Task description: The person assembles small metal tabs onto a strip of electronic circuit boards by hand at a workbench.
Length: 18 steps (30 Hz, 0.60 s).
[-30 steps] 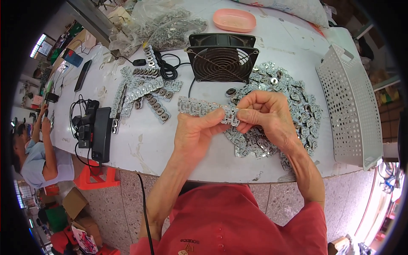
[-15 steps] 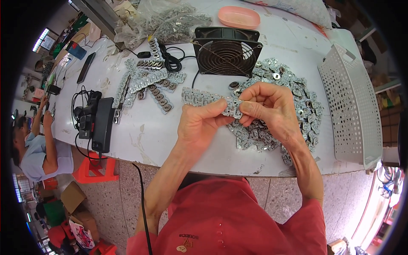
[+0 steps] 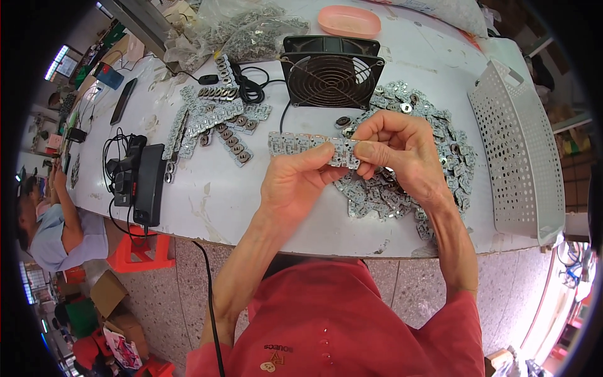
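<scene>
A strip of small joined circuit boards (image 3: pixel 292 143), pale grey-white, is held level over the table between my two hands. My left hand (image 3: pixel 294 179) is closed on it, thumb on top and fingers underneath. At the strip's right end, my right hand (image 3: pixel 402 157) pinches with thumb and fingertips; its fingers hide that end. Beneath and beyond my right hand spreads a heap of loose small boards (image 3: pixel 457 169), some with dark round parts. A dark round part (image 3: pixel 342 120) lies by the heap's left edge. Several more board strips (image 3: pixel 213 118) lie stacked to the left.
A black fan (image 3: pixel 333 75) stands behind my hands. At the right is a white perforated basket (image 3: pixel 518 151); at the back, a pink dish (image 3: pixel 349 22) and plastic bags of small parts (image 3: pixel 257 41). Power adapters with cables (image 3: pixel 149 185) lie left. Another person (image 3: pixel 63 229) sits far left.
The right fingers have shifted slightly at the strip's end, with the thumb a little higher. The left hand keeps its hold, and the whole view has moved slightly.
</scene>
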Tool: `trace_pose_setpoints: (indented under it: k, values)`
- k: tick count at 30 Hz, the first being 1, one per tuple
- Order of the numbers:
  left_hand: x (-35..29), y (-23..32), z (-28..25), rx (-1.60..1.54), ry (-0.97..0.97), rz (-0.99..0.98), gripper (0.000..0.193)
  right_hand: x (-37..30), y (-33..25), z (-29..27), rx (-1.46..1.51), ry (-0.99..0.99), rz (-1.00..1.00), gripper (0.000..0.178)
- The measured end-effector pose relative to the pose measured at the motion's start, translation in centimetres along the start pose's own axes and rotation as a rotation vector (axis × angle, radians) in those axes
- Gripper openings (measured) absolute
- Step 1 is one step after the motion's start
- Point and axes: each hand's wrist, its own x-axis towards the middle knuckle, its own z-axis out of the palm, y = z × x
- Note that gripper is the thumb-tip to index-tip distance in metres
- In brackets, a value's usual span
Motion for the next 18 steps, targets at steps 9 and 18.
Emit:
trace_pose_setpoints:
  k: [9,18]
  values:
    - [0.8,-0.6,-1.6,-0.113,-0.19,-0.062,0.02,-0.1,0.0,0.1,-0.003,-0.01,-0.012,0.01]
    - [-0.2,-0.2,-0.2,0.299,0.004,0.235,0.013,0.1,-0.1,-0.2,-0.059,0.057,0.031,0.011]
